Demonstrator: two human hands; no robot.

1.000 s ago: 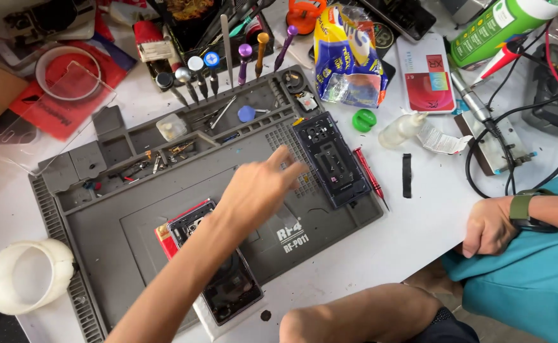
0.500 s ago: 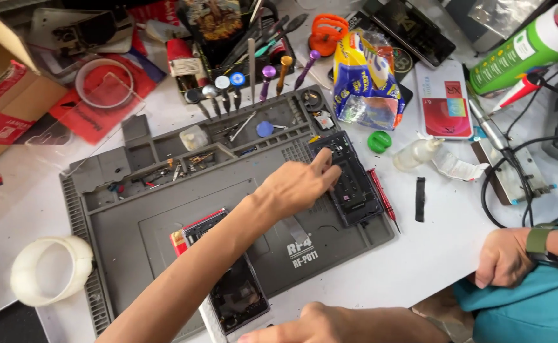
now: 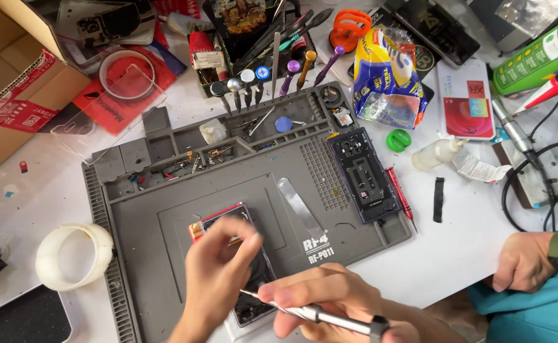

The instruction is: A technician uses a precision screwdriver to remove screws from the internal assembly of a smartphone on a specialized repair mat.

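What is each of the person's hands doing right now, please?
Left hand: blurred over the opened phone, fingers spread; contact cannot be told.
Right hand: closed on a screwdriver.

From my feed: only a white worktop (image 3: 469, 254) fills the view, scuffed and evenly lit, no hard shadows. No wall, floor or window visible. Above the grip a grey work mat (image 3: 164, 209) covers the centre. Far up-left of the grip sits a cardboard box (image 3: 12, 82); left of it a roll of white tape (image 3: 74, 255). Black cables (image 3: 533, 190) loop well to the right.
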